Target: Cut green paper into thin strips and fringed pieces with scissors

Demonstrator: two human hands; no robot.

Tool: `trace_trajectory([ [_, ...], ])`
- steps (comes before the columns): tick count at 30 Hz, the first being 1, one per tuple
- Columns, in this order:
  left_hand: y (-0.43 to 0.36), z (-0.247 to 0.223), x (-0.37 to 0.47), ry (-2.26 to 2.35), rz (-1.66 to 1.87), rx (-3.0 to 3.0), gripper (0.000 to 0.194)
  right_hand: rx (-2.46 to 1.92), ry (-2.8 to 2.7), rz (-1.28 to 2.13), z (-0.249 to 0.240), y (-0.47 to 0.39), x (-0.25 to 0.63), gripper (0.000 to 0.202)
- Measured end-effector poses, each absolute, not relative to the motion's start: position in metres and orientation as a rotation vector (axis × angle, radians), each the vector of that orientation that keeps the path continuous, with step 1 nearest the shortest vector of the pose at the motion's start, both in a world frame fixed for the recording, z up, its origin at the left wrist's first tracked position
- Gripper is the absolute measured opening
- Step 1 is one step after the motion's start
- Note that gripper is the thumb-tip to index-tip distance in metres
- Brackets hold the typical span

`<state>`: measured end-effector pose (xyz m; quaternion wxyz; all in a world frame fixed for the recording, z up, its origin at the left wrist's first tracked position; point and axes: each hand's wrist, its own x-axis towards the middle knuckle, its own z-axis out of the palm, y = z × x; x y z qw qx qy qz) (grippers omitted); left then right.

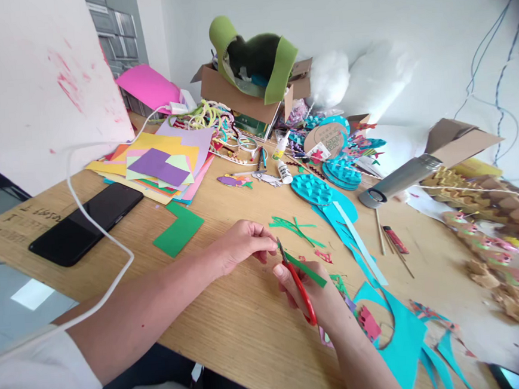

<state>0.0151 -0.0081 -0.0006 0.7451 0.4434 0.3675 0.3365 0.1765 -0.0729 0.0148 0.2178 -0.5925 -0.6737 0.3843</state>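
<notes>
My right hand (309, 283) grips red-handled scissors (304, 293), their blades pointing up and away from me. A narrow strip of green paper (308, 268) runs from the blades across the back of that hand. Close by on the left, my left hand (249, 243) is closed in a pinch at the strip's far end, by the scissor tips. Thin curved green paper scraps (294, 229) lie just beyond both hands. A larger green paper piece (179, 229) with a notch cut out rests left of my left hand.
A black phone (86, 223) with a white cable (93, 216) lies at left, near stacked coloured paper (149, 167). Glue bottles (283, 171), turquoise scraps (402, 327), a metal flask (400, 180) and egg-carton pieces (466, 193) stand or lie beyond and right. A cardboard box (233, 91) is at the back.
</notes>
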Motion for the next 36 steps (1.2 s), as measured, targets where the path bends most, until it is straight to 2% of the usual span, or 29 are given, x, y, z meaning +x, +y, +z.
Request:
trace_trajectory([
  [36, -0.0073, 0.0006, 0.0135, 0.801, 0.71, 1.023, 0.012, -1.655, -1.854, 1.006, 0.015, -0.0745, 0.1763, 0.048],
])
